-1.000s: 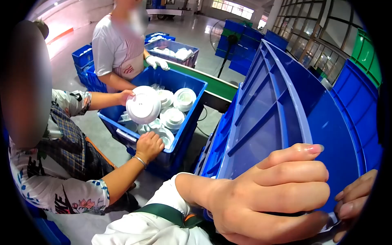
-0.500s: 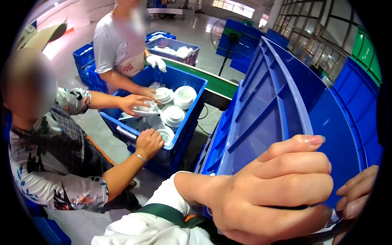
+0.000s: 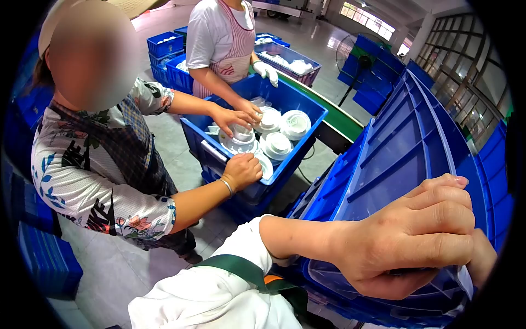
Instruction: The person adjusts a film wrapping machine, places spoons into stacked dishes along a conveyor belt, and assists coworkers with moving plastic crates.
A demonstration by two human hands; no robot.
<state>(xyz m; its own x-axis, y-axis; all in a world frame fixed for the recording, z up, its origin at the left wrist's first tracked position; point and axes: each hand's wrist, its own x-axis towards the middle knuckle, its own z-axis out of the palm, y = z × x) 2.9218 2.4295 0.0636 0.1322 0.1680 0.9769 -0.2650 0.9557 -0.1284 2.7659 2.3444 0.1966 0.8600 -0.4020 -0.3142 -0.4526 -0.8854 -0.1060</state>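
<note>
My left hand (image 3: 408,244), in a white sleeve, is closed with curled fingers, at the upper edge of a large blue plastic crate (image 3: 394,148). What lies inside the fist is hidden. A small whitish, translucent piece (image 3: 464,281) shows just below the fingers; I cannot tell what it is. Partly covered behind it, at the right edge of the view, is my right hand (image 3: 483,257); its fingers are out of sight.
Left of me, a co-worker in a patterned shirt (image 3: 109,203) reaches into a blue crate (image 3: 189,123) of white dishes (image 3: 296,125). Another person in a striped apron (image 3: 238,60) stands behind it. A green conveyor (image 3: 342,118), a fan (image 3: 361,63) and stacked blue crates (image 3: 46,257) surround us.
The view has swung left, so the co-workers and dishes appear further right. My left hand appears smaller and further right. My right hand's fingers, visible before, are now hidden.
</note>
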